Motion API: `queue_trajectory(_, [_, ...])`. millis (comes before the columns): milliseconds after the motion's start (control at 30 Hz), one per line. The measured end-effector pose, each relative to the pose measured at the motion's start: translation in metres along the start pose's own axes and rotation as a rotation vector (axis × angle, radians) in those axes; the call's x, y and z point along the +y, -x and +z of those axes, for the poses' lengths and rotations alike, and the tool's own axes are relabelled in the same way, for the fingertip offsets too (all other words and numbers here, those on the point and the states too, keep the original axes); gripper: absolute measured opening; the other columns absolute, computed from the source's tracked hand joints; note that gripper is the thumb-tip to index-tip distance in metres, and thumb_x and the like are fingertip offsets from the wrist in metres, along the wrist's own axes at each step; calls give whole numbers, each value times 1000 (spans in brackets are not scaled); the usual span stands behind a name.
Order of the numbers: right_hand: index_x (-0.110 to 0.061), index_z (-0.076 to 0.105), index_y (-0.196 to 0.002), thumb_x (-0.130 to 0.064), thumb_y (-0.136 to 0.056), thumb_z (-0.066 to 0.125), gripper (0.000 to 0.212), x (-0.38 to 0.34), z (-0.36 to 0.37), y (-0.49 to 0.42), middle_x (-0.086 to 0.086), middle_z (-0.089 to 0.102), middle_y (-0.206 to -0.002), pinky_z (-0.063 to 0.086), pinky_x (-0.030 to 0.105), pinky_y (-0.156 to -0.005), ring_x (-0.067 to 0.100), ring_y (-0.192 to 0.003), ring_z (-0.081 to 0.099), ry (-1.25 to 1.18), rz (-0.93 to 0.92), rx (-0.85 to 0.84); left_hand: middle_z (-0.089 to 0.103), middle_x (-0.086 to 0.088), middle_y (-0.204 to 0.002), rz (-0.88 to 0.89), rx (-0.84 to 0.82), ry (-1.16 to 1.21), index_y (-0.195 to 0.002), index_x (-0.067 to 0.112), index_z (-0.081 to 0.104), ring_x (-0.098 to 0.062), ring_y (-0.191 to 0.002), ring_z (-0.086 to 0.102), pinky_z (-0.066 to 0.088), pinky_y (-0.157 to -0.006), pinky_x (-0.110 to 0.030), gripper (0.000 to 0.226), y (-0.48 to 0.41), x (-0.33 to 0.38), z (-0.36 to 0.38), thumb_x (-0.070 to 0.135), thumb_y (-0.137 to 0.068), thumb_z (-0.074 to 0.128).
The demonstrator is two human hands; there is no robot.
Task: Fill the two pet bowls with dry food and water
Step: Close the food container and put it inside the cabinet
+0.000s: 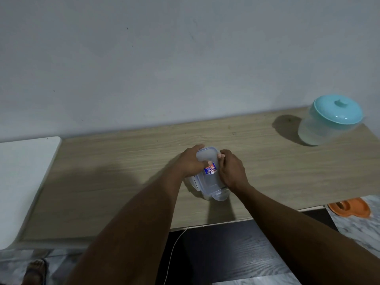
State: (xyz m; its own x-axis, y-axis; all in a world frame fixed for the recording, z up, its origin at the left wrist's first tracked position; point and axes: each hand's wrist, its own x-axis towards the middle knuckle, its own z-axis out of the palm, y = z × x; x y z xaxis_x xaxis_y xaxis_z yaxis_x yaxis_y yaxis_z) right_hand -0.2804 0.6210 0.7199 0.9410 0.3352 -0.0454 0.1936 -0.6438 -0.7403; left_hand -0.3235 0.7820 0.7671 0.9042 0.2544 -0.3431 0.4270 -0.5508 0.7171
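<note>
Early stage — clear lidded container on the table, gripped by left hand curled over the lid and right hand pinching its right edge, lid not yet off; orange pet bowl on the floor at right, fill hidden — both pourings seemingly left.

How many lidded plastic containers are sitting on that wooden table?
2. A clear box in the middle, held by the left hand and right hand; a teal-lidded jar far right on the table. Others may be hidden.
</note>
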Motion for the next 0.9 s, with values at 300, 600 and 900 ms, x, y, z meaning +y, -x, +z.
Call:
queue_trajectory(300, [-16, 56, -122, -60, -99, 19, 61, -9, 10, 40, 6, 65, -117, 51, 43, -85, 27, -105, 63, 12, 37, 294, 37, -4, -158, -14, 9, 6, -155, 23, 34, -22, -141, 40, 35, -113, -29, 79, 10, -1, 6, 32, -88, 75])
queue_trajectory(600, [-20, 64, -102, -54, -100, 30, 48, 4, 17, 46, -4, 67, -92, 53, 42, -71, 18, -81, 64, -118, -25, 407, 42, 0, -156, -45, -3, -69, -153, 27, 38, -22, -139, 43, 38, -112, -32, 81, 13, -10, 3, 41, -84, 77])
queue_trajectory(900, [-17, 61, -93, -52, -97, 31, 46, 6, 14, 43, -8, 60, -74, 43, 29, -60, 11, -65, 56, -114, -49, 369, 69, 3, -121, -96, -2, -30, -129, 27, 63, -19, -109, 66, 54, -96, -38, 66, 15, -6, -7, 46, -70, 86])
